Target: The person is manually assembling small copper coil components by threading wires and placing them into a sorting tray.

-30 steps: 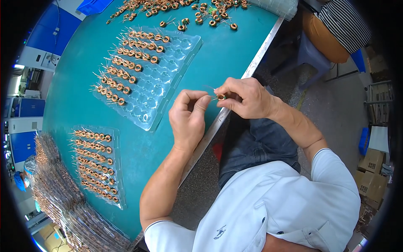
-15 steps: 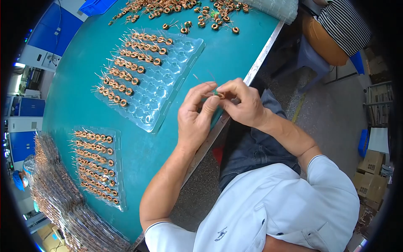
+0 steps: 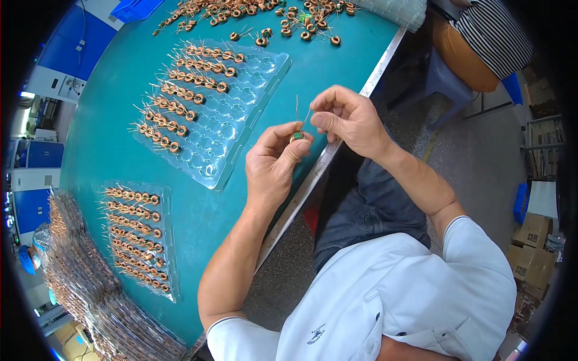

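Between the thumb and fingers of my left hand [image 3: 272,157] sits a ring-shaped copper coil [image 3: 297,136], its green side showing and two thin wire leads pointing up. My right hand [image 3: 354,123], just to the right, pinches the end of one lead. Both hands hover over the table's front edge. Beyond my left hand lies a clear plastic tray [image 3: 224,142] with rows of similar coils [image 3: 174,107] filling its left part; pockets on its right side hold nothing.
A second tray of coils [image 3: 135,228] lies at the left of the green table [image 3: 229,240]. Stacked filled trays [image 3: 102,289] stand at the lower left. Loose coils [image 3: 241,9] are heaped at the far side, beside clear empty trays [image 3: 391,11]. Another person [image 3: 481,45] sits at the upper right.
My right hand has moved from the coil to the end of its lead, drawing slightly up and right. My left hand has shifted a little left and turned the coil's green side up.
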Tool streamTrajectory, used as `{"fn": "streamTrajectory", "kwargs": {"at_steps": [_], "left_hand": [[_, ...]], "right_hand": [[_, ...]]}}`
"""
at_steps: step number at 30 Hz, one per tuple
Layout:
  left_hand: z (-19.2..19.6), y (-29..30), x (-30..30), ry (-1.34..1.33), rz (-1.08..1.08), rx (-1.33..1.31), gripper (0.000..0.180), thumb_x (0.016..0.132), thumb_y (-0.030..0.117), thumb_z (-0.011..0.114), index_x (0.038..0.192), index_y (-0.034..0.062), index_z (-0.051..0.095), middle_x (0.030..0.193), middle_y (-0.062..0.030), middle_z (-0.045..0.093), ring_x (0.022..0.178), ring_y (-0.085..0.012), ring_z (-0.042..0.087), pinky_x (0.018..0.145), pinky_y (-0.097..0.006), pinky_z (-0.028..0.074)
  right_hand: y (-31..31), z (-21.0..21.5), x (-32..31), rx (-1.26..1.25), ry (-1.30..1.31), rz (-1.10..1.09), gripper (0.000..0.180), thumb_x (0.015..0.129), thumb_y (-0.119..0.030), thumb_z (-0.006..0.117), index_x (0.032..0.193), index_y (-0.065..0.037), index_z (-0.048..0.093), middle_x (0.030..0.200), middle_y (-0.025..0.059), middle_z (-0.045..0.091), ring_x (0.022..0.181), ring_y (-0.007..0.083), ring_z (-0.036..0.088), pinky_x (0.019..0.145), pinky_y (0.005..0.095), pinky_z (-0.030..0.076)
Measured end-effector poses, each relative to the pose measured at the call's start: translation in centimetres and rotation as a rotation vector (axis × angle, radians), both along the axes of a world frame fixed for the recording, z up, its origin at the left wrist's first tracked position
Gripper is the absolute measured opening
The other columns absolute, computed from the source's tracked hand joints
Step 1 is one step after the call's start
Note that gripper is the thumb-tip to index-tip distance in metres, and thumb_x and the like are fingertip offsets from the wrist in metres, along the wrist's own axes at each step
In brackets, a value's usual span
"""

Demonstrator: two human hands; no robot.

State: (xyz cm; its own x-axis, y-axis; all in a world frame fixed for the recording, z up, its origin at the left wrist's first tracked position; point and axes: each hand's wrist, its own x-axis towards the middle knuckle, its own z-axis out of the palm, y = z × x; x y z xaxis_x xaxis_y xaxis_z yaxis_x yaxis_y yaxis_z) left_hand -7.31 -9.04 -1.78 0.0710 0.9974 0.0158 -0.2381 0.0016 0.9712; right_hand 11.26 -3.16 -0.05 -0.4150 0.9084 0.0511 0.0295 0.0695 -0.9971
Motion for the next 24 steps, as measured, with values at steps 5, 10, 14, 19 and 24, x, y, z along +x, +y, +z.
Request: {"fn": "streamTrajectory", "kwargs": {"at_steps": [5,10,14,19,24], "left_hand": [[-0.1,-0.1,0.1,0.027,-0.021,-0.008,0.027,0.088,0.008,0.071,0.113,-0.0023,0.064,0.096,-0.0059,0.069,0.084,-0.0104,0.063,0.075,-0.023,0.052],[-0.2,-0.3,0.2,0.134,-0.011,-0.001,0.024,0.088,0.008,0.072,0.11,-0.0024,0.066,0.09,-0.0051,0.069,0.078,-0.0094,0.063,0.071,-0.023,0.053],[0.4,-0.1,0.2,0.077,-0.032,-0.071,0.022,0.088,0.008,0.072,0.107,-0.0021,0.066,0.088,-0.0044,0.068,0.075,-0.0087,0.062,0.069,-0.023,0.053],[0.1,-0.1,0.2,0.065,-0.033,-0.1,0.019,0.087,0.008,0.073,0.1,-0.0017,0.065,0.089,-0.0042,0.069,0.078,-0.0084,0.063,0.07,-0.023,0.053],[-0.1,-0.4,0.2,0.028,0.003,-0.076,0.018,0.087,0.007,0.073,0.1,-0.0019,0.064,0.091,-0.0059,0.069,0.08,-0.0101,0.064,0.071,-0.024,0.054]], "right_hand": [[0.3,-0.2,-0.5,0.02,0.102,0.034,0.021,0.092,-0.016,0.068,0.105,-0.001,0.061,0.084,0.0017,0.063,0.062,0.0043,0.057,0.051,0.0178,0.047],[0.6,-0.2,-0.6,0.224,0.028,0.13,0.013,0.093,-0.012,0.066,0.093,0.0,0.062,0.084,0.0032,0.06,0.06,0.0049,0.055,0.049,0.0184,0.044],[-0.2,-1.6,-0.6,0.571,0.058,0.023,0.012,0.093,-0.01,0.065,0.089,0.0,0.062,0.084,0.0064,0.058,0.056,0.0062,0.052,0.047,0.0202,0.04],[-0.5,-1.9,-0.8,0.428,0.152,0.014,0.013,0.094,-0.011,0.064,0.088,0.0,0.06,0.082,0.0058,0.056,0.055,0.0062,0.051,0.047,0.0208,0.04],[0.1,-1.5,-1.2,0.521,0.111,0.031,0.012,0.094,-0.009,0.063,0.088,0.0,0.06,0.082,0.0052,0.057,0.055,0.0057,0.051,0.048,0.0201,0.041]]}}
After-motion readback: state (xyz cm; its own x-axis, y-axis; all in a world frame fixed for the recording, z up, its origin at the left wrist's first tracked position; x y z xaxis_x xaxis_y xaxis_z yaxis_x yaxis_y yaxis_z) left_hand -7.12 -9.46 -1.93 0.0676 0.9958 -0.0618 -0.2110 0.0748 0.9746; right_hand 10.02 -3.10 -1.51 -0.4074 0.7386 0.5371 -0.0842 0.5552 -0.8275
